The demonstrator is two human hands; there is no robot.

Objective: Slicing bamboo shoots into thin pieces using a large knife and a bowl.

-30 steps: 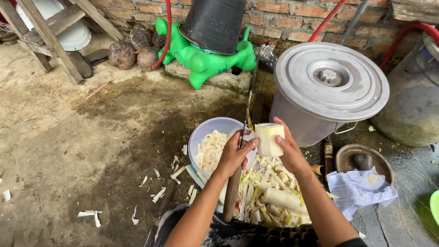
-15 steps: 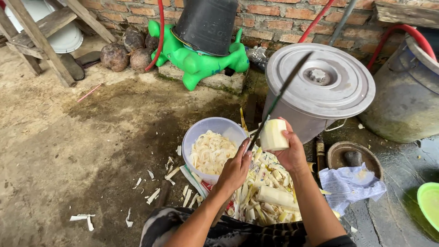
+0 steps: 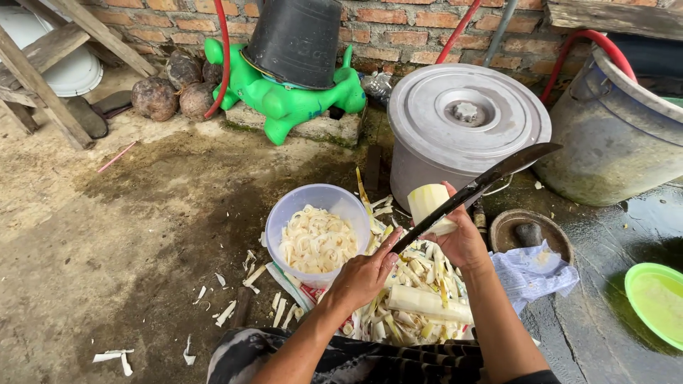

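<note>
A red brick wall [image 3: 420,32] runs along the top of the frame. Below it, a bare concrete floor [image 3: 92,242] shows damp dark patches centre and lower right, under soft daylight.

At lower centre, the left hand [image 3: 363,274] grips a long knife [image 3: 477,188], its blade slanting toward the upper right across a pale cut stalk [image 3: 429,206] held in the right hand [image 3: 462,242]. A bowl [image 3: 313,203] of shreds sits just left.
</note>
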